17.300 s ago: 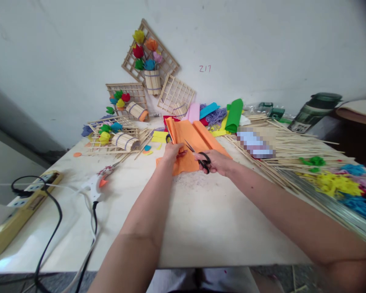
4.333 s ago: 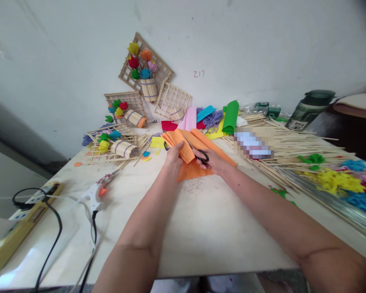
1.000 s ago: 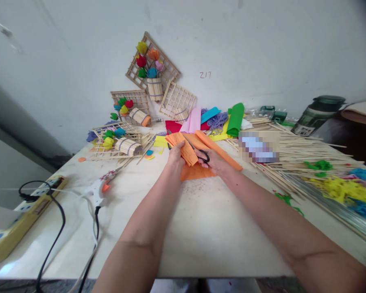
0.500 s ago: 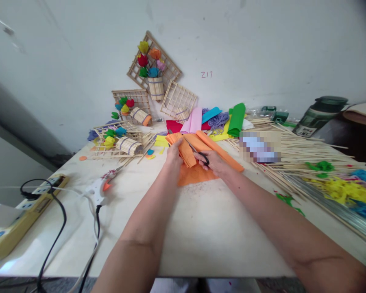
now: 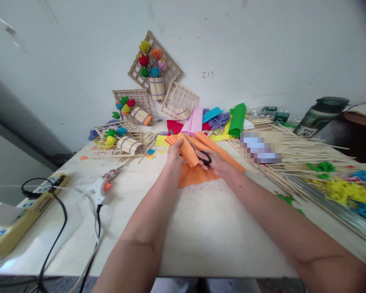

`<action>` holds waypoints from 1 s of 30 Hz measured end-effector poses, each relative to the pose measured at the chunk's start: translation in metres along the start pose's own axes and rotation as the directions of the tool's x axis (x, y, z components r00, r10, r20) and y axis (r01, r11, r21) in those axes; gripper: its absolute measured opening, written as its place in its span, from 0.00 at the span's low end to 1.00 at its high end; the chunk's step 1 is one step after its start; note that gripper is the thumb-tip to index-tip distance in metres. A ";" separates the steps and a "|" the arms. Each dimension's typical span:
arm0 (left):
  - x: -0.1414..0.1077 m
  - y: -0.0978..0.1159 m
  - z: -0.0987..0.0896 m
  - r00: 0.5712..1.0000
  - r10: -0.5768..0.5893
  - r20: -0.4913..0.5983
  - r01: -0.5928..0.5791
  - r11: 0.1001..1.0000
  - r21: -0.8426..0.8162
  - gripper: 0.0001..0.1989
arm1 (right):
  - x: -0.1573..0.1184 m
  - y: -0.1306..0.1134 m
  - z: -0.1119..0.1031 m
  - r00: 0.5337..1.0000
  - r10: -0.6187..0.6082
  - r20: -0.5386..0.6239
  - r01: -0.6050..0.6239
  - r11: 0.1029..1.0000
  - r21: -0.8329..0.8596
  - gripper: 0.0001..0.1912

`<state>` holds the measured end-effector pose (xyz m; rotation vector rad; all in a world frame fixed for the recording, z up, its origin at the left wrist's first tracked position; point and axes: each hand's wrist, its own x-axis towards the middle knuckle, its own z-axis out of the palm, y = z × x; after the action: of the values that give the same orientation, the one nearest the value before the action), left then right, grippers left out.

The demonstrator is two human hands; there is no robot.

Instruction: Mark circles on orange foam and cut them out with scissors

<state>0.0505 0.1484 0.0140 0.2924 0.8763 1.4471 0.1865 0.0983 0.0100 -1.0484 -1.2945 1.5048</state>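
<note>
Folded orange crepe paper [image 5: 187, 151] is pinched in my left hand [image 5: 175, 152], with the thumb on top of the layers. My right hand [image 5: 215, 160] is closed around the black-handled scissors [image 5: 205, 158], whose blades point up and left along the right edge of the folded paper. Beneath both hands, a larger orange crepe sheet [image 5: 198, 176] lies on the table, its rolled part [image 5: 228, 156] stretching to the right. Part of the blades is hidden by the paper.
A white glue gun [image 5: 98, 191] and a power strip [image 5: 27, 217] with cables lie at left. Stick lattices with paper flowers [image 5: 129, 144] stand behind. Thin wooden sticks [image 5: 301, 148], yellow paper shreds [image 5: 341, 191] and a dark bottle [image 5: 321, 116] occupy the right.
The scissor handles have spread wider apart in my right hand. The folded orange paper has turned slightly, its lower end shifting a little to the right.
</note>
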 end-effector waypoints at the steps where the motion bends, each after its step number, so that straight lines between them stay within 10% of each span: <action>1: -0.001 0.000 0.001 1.000 0.002 -0.007 -0.002 1.000 0.003 0.12 | 0.000 -0.002 0.000 1.000 0.008 0.001 -0.008 1.000 0.005 0.18; 30: -0.010 -0.001 0.007 0.999 -0.036 -0.016 0.037 0.999 0.024 0.10 | 0.017 0.004 -0.005 0.985 -0.138 0.103 0.129 0.988 0.084 0.18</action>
<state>0.0565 0.1411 0.0215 0.2822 0.9075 1.4076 0.1867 0.1153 0.0047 -0.8234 -1.3431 1.5147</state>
